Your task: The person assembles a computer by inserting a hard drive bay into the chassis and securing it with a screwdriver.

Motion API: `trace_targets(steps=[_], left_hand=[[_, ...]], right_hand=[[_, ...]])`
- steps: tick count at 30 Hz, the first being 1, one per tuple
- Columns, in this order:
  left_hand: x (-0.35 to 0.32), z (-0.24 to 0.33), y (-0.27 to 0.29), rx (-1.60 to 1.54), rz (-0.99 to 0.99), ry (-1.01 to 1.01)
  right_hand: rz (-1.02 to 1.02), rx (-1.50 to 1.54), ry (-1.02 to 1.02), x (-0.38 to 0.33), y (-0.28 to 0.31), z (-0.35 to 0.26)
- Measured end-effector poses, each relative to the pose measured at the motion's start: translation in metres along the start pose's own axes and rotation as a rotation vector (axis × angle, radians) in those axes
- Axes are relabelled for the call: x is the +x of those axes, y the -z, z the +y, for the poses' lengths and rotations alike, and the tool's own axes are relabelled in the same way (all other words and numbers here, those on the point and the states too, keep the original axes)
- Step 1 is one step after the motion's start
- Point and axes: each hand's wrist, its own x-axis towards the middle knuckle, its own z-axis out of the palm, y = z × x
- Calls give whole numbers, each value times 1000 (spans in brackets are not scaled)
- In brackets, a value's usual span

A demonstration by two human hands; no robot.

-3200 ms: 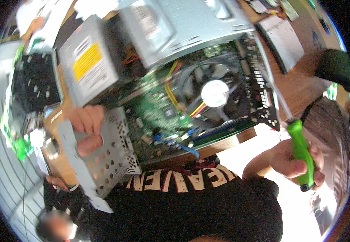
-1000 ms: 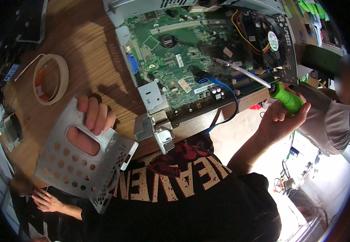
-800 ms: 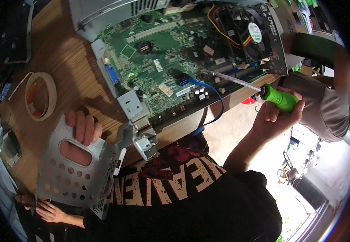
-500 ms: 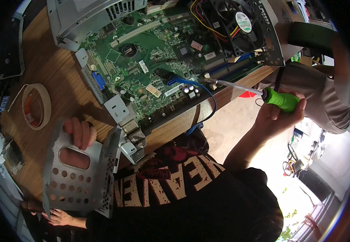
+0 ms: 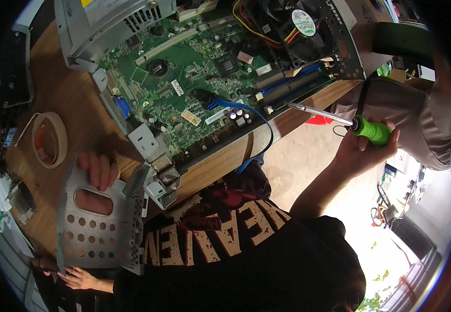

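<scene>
Fingers point(image 5: 99, 171) of the person's left hand point(image 5: 99, 177) are bent close together over the upper edge of a grey sheet-metal plate point(image 5: 86, 230) with a rounded slot and rows of round holes, gripping it; more skin shows through the slot. The plate hangs tilted at the near left of the brown wooden worktop point(image 5: 85, 119), its folded side just beside the corner of an opened computer. I cannot tell whether the two touch.

Over on the right, the right hand point(image 5: 363, 148) has its fingers wrapped around the bright green handle of a screwdriver point(image 5: 375, 132), whose slim metal shaft points left toward the worktop's front edge. From where I stand, I can't tell if its tip touches anything.

Between the hands, farther back, lies the computer's green circuit board point(image 5: 184, 96), with a black square cooling fan point(image 5: 288, 49) at its right. A flat blue cable point(image 5: 267, 122) droops from the board over the front edge. Left of it all sits a cream ring of tape point(image 5: 60, 140).
</scene>
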Motion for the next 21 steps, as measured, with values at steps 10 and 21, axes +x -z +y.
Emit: trace_targets(steps=[10, 21], left_hand=[[-322, 154, 53, 2887, 917, -433], [-205, 134, -1, 2332, 837, -87]], right_hand=[[5, 57, -25, 10, 6, 1], [128, 118, -67, 40, 22, 1]])
